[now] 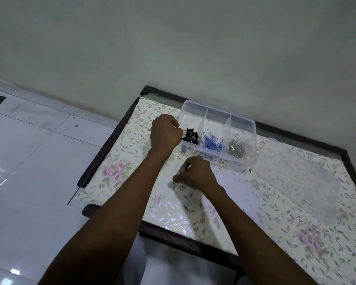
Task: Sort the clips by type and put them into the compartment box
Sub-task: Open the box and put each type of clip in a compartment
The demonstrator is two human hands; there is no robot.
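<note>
black binder clips [190,136] lie in the left compartment of the clear compartment box [244,122] on the bench [132,140], where the left hand [165,133] is curled, seemingly pinching a wire handle at the rim. blue clips [212,140] fill the middle compartment and silver clips [236,148] the right one. the right hand [195,174] is curled before the box, what it pinches i cannot tell; sorting seems almost finished, and next the held pieces must be dropped in the matching compartment.

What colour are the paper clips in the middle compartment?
Blue paper clips, seen from the head view.
</note>
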